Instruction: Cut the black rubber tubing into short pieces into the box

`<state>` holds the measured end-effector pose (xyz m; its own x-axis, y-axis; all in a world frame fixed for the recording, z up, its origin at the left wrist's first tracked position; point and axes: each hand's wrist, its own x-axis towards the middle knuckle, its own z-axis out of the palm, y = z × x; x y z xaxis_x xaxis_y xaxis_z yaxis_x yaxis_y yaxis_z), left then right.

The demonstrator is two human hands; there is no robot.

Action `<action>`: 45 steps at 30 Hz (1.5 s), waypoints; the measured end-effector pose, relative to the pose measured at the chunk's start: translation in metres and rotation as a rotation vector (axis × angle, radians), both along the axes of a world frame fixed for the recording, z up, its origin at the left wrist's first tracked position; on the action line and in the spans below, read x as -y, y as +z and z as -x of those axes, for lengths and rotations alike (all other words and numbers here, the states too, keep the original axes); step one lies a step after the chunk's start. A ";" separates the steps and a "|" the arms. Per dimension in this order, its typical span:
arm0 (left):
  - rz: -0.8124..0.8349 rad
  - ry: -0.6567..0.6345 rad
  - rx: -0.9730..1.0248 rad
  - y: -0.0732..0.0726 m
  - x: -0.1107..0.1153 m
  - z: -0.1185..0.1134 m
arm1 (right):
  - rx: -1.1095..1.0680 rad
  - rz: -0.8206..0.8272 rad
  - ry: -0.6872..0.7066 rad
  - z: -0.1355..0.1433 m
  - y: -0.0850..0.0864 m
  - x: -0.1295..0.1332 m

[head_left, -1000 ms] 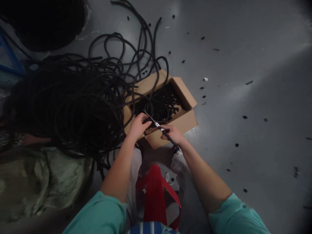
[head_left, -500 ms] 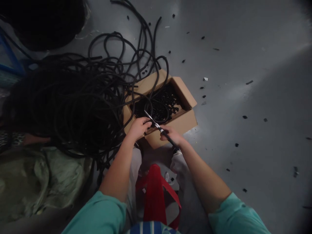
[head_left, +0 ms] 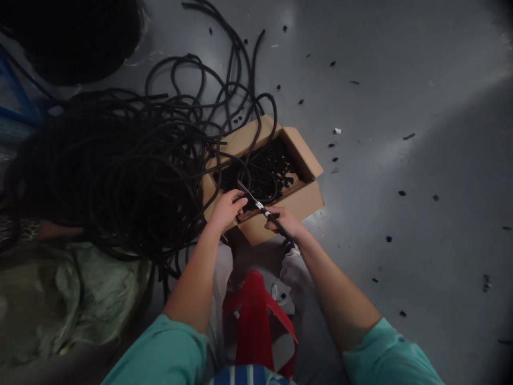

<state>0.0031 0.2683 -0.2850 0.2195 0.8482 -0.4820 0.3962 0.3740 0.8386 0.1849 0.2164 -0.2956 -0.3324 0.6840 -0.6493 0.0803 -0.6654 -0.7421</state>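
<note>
My right hand is closed around the black handle of a pair of shears. Their narrow silver blades point up and left, over the near edge of the cardboard box. Close by on the left, my left hand has its fingers pinched together by the blades. A strand of black cord loops down through the box towards those fingers, which mostly hide its end. Inside the box lie many short black pieces.
A big tangled heap of black cord fills the left side, some strands crossing the box. A red stool is between my legs. Green sheeting lies at the lower left. Small black scraps dot the grey floor.
Both hands stay at nearly the same spot over the box edge. My left hand has shifted very slightly up and left, and the shears remain in my right hand.
</note>
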 end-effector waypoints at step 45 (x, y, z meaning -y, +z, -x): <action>0.060 0.183 0.114 0.003 0.001 -0.013 | -0.125 0.058 0.022 0.000 0.002 -0.001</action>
<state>0.0156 0.2669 -0.2820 0.1206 0.8495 -0.5135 0.2214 0.4813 0.8482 0.1845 0.2172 -0.2931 -0.4272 0.6385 -0.6402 0.0045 -0.7065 -0.7077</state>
